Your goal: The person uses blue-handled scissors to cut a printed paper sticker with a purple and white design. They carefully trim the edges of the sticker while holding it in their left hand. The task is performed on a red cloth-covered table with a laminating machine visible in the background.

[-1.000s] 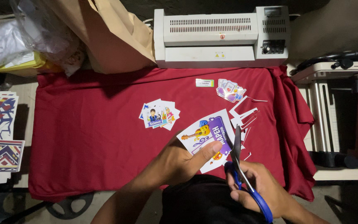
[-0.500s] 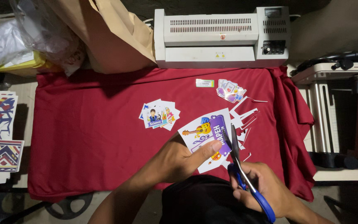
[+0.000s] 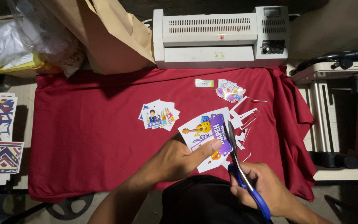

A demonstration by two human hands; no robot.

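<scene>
Head view, landmark: white laminator (image 3: 222,37) at the far edge of the red cloth (image 3: 83,137) on the desk.
Left hand (image 3: 179,159): yours, closed on the printed card (image 3: 208,137), thumb pressed on its face; well in front of the laminator.
Right hand (image 3: 266,188): yours, wrapped through the blue-handled scissors (image 3: 241,166), blades at the card's right edge.
Paper trimmings (image 3: 245,120): between card and laminator, just right of the card.
Cut sticker pile (image 3: 158,116): in front of the laminator, left of the card.
</scene>
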